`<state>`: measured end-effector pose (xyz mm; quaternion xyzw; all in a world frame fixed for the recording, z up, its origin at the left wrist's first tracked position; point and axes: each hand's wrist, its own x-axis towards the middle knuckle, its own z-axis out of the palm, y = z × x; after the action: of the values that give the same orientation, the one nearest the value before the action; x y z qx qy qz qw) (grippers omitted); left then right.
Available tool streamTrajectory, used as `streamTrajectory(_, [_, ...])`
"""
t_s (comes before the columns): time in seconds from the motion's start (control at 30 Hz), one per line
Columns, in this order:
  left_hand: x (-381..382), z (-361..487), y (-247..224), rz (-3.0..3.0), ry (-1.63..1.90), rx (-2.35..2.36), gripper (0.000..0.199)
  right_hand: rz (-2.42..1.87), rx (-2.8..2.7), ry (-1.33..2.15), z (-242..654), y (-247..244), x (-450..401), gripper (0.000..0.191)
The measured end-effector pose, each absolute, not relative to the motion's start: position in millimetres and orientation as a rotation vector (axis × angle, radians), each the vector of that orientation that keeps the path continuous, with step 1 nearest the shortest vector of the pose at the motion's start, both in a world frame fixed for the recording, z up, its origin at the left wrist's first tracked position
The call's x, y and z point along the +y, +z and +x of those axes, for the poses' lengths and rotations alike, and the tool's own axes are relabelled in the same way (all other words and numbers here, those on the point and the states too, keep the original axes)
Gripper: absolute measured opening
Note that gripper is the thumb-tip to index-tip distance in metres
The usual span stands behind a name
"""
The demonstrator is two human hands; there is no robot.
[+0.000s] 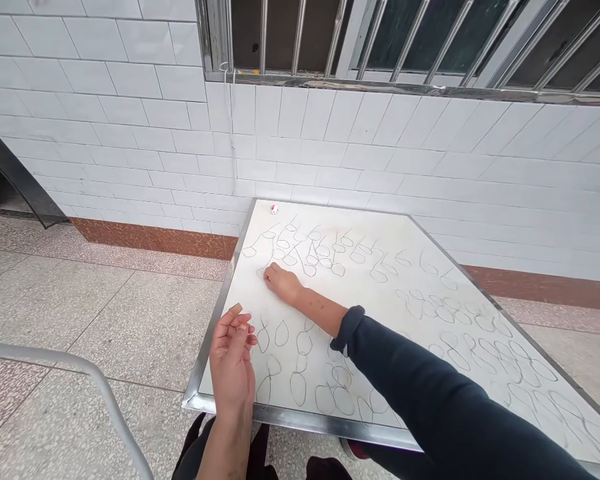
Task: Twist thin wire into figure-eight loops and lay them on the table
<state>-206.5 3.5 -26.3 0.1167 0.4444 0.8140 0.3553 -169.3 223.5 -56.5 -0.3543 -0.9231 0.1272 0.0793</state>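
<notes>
Many thin dark loops with loose tails [299,389], like wire or cord, lie spread over a white metal-edged table [365,303]. Over the far left group, my right hand [283,281] is closed, its fingertips down at the tabletop beside a loop. What it pinches is hidden by the hand. My left hand [234,353] is raised over the near left edge, palm up, fingers curled and thumb against them. A small tan piece [236,309] shows at its index fingertip; whether it is held or wrapped on the finger I cannot tell.
A small red and white object [274,209] sits at the table's far left corner. Behind stands a white tiled wall [300,153] with a barred window [405,40]. A grey curved metal tube [100,387] is at lower left, above the speckled floor [145,320].
</notes>
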Motion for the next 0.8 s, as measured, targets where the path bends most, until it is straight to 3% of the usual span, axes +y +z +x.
streamTrajectory(0.13, [6.5, -202.7, -28.1, 0.32, 2.035, 1.143, 0.042, -0.919, -2.736, 0.263, -127.1, -35.4, 174.5, 0.02])
streamTrajectory(0.3, [-6.2, -174.3, -12.0, 0.41, 1.864, 1.094, 0.045, -0.386, -2.674, 0.016, -51.9, -4.1, 93.8, 0.022])
streamTrajectory(0.43, [-26.6, -141.9, 2.0, 0.532, 1.746, 1.072, 0.043, -0.325, -2.687, 0.05, -0.8, 16.9, 51.0, 0.023])
streamTrajectory(0.67, [-61.7, -97.5, 24.2, 0.684, 1.633, 1.126, 0.045, -0.626, -2.074, 0.627, 51.2, 20.5, 1.1, 0.014])
streamTrajectory(0.8, [-79.0, -76.0, 33.3, 0.803, 1.567, 1.121, 0.052, -0.848, -1.708, 1.11, 65.4, 20.6, -17.3, 0.023])
